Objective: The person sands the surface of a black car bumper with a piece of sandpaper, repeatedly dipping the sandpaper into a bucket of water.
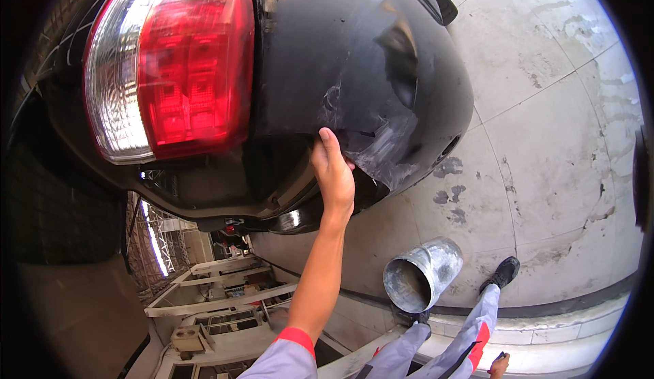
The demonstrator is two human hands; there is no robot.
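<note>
My left hand [334, 174] is against the dark rear corner of a car, its thumb lying along the matt grey bumper [300, 93]. Its other fingers curl in on the far side and are mostly hidden; whatever they hold does not show. Pale, chalky smears [385, 147] mark the bumper just right of the hand. Up and to the left of it sits a red and clear tail light [194, 72]. At the lower right edge, well away from the car, my right hand [500, 365] is closed round a small dark thing, too small to name.
A grey metal can [443, 263] with its open mouth showing stands on the concrete floor [545, 140] near my dark shoe [504, 273]. Behind my feet runs a pale raised kerb [545, 338]. Toward the lower left is a white frame structure [225, 304].
</note>
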